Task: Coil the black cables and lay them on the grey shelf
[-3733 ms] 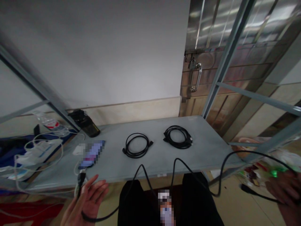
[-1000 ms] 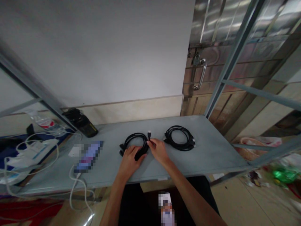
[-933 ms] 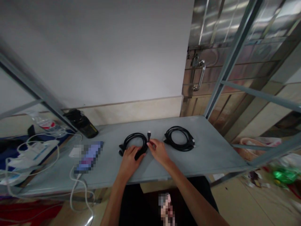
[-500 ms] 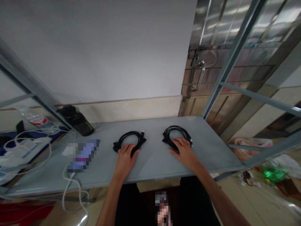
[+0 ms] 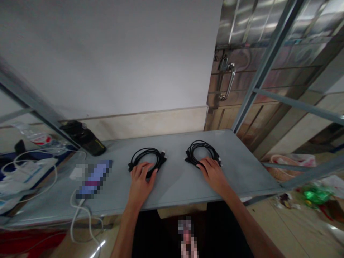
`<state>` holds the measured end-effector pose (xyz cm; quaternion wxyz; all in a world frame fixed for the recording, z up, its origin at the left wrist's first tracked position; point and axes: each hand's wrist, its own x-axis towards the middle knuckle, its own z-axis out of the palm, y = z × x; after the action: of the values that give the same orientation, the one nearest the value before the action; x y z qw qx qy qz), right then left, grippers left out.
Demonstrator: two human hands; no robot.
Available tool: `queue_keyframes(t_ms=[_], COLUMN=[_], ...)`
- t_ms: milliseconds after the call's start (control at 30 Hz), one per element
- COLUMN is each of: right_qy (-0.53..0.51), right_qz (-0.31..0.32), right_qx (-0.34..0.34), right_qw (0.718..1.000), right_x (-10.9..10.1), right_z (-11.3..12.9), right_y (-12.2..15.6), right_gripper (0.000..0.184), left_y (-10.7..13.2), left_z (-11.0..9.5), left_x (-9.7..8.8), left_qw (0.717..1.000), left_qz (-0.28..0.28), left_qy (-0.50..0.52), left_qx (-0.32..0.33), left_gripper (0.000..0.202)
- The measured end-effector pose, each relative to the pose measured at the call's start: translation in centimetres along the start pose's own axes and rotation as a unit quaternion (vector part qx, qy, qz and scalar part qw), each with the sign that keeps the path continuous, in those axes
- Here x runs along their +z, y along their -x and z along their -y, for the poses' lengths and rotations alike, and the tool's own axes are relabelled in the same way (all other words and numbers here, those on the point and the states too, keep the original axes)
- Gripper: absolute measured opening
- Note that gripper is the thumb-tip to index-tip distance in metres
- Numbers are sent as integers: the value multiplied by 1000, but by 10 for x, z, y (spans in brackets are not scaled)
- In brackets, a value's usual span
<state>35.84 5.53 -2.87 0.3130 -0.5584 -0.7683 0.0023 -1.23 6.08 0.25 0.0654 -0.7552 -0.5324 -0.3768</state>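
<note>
Two coiled black cables lie side by side on the grey table, their plug ends showing at the coils' sides. My left hand (image 5: 142, 181) grips the near part of the left coiled cable (image 5: 161, 158), thumb on one side and fingers curled over the other. Part of that coil is hidden under the fingers. On the right coiled cable (image 5: 191, 155), my right hand (image 5: 214, 175) is closed in the same way at its near edge, with the fingertips covering a short stretch. Both coils rest on the tabletop.
A pixelated phone-like object (image 5: 94, 179) with a white cord (image 5: 88, 211) lies left on the table (image 5: 174, 186). Behind it a black bottle (image 5: 84, 138) lies tilted near a clear plastic bottle (image 5: 40, 138). Metal posts (image 5: 264, 68) frame the sides; a wall stands behind.
The view has shifted slightly. My left thumb and fingers sit a little further apart on the left coil, and my right thumb has drawn closer to the right coil.
</note>
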Motion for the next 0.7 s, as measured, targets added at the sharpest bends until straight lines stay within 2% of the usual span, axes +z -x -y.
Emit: queue_keyframes(t_ms=[167,433,600,700], right_qy=[-69,-131,-174,-210], right_qz=[-51,-100,-130,-181], right_qx=[50,93,117,156], right_qw=[995,982,969,948], right_x=[-2,-12,-33,-58], right_z=[-1,4,15,26], right_y=[0,-3,-9,-16], right_gripper=[38,34,42,44], left_y=[0,2,2,3], left_z=[-2,-1,0,0], left_x=[-2,-2,-2,-2], left_qw=[1000,1000,999,999], left_qz=[-27,-25,-28,-24], left_qy=[-3,-10,-10,-5], left_qx=[11,12,25,37], left_gripper=[24,26,25,26])
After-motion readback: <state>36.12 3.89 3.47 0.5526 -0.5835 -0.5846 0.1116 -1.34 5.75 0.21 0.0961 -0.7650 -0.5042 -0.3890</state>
